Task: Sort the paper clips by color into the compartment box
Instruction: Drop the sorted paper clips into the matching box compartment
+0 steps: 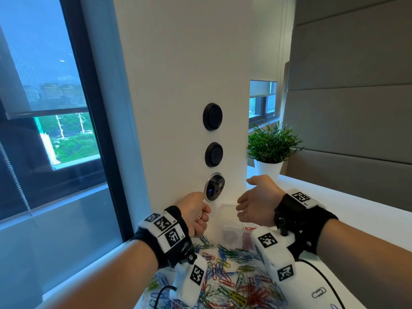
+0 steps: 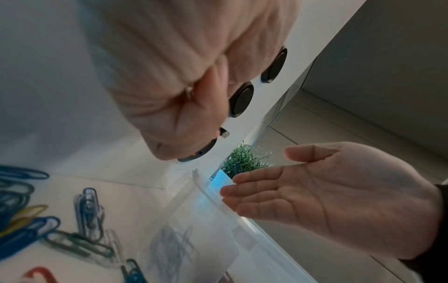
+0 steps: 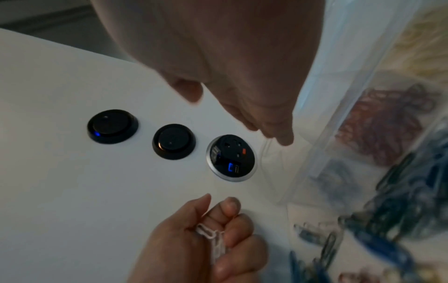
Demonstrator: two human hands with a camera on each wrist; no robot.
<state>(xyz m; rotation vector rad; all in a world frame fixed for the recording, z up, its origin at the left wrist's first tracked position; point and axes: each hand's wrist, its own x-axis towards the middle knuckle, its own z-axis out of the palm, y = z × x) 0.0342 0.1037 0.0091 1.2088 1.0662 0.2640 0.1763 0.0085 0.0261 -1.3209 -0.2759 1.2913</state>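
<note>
**Two hands raised over the clip pile, white clips in my left**

Several white paper clips (image 3: 213, 241) sit pinched in my left hand (image 1: 197, 216), my fingers curled round them; in the right wrist view they show pale between my thumb and bent fingers. That hand is lifted above the bench (image 1: 361, 221), close to the white wall panel (image 1: 178, 85), just below the silver-ringed socket (image 1: 214, 187). Two black round buttons (image 1: 212, 117) are set in the panel above the socket.

My right hand (image 1: 258, 202) hangs beside the left one, apart from it, palm turned inward and fingers relaxed and straight, holding nothing. Between and below the two hands stands the clear compartment box (image 1: 229, 216); the right wrist view shows reddish clips (image 3: 387, 122) in one compartment and a dark bunch in another, with yellowish ones farther back, all blurred.

Nearer to me the loose pile of paper clips (image 1: 225, 277) covers the bench in blue, green, red, yellow and white, partly hidden by my wrist cameras. One silver clip (image 1: 318, 292) lies alone to the right of the pile, near a black cable (image 1: 321, 275). A green potted plant (image 1: 273, 144) stands at the back of the bench, right of the panel, and a window (image 1: 44, 97) fills the left side
</note>
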